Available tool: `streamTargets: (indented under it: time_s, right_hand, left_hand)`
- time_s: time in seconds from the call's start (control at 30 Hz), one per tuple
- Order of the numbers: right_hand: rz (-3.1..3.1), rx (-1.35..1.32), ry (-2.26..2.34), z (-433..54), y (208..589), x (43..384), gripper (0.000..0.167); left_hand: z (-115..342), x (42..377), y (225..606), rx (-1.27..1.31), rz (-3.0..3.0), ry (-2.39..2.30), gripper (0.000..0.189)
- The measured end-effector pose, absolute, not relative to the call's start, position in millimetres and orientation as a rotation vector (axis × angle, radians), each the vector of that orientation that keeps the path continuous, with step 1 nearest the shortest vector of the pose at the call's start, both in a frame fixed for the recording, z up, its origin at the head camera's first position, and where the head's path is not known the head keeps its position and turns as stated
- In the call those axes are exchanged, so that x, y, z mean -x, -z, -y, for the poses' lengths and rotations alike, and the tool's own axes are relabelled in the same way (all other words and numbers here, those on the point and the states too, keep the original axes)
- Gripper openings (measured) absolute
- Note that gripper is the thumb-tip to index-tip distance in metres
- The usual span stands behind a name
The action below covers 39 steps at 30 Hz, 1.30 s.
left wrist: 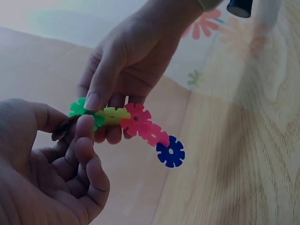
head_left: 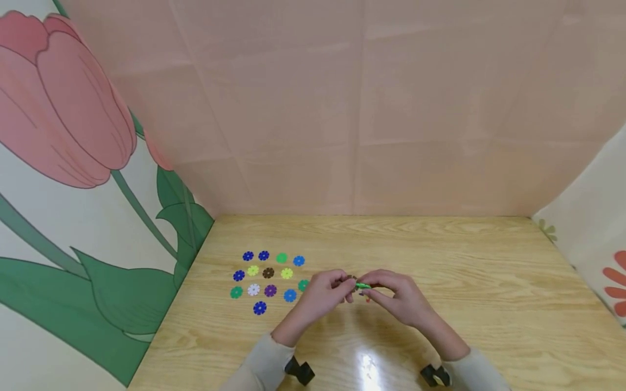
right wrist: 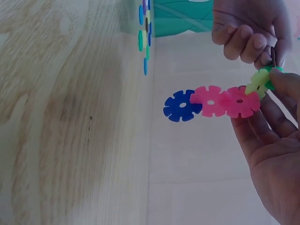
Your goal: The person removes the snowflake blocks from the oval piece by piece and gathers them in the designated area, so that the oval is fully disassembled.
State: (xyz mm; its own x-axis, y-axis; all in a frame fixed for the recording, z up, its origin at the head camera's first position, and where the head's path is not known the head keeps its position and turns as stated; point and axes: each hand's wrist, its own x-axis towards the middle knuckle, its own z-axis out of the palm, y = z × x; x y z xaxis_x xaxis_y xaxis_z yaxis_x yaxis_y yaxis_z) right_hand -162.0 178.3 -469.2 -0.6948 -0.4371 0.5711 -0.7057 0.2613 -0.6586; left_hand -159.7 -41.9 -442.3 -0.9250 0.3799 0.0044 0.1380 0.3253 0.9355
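My left hand (head_left: 325, 290) pinches a brown notched plastic disc (left wrist: 62, 130) between thumb and fingertips. The right hand (head_left: 401, 298) grips a short chain of interlocking discs by its green disc (left wrist: 76, 107), thumb on top. From the green one the chain runs through a yellow disc (left wrist: 114, 115), a pink disc (left wrist: 133, 111) and another pink disc (right wrist: 210, 101) to a dark blue disc (right wrist: 182, 106) at the free end. The brown disc meets the green disc's edge, partly hidden by fingers. Both hands are held close together above the table.
Loose notched discs lie in rough rows on the wooden table (head_left: 464, 260), left of the hands, among them a purple disc (head_left: 270, 290), a white disc (head_left: 253, 289) and a dark blue disc (head_left: 260, 308). A pink cloth wall (head_left: 362, 136) borders the back edge.
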Motion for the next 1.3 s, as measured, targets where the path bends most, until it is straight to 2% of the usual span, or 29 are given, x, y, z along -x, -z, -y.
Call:
streamTargets:
  time_s: [0.77, 1.3]
  right_hand:
    - [2.191, -1.041, -1.389, -171.9, 467.1, 160.3, 0.033]
    - [2.256, -1.015, -1.402, -177.2, 466.4, 159.0, 0.03]
  left_hand:
    - [27.1, 157.1, 449.0, -0.456, -2.376, -1.851, 0.017]
    - [33.2, 157.4, 453.3, -0.474, -2.371, -1.73, 0.028]
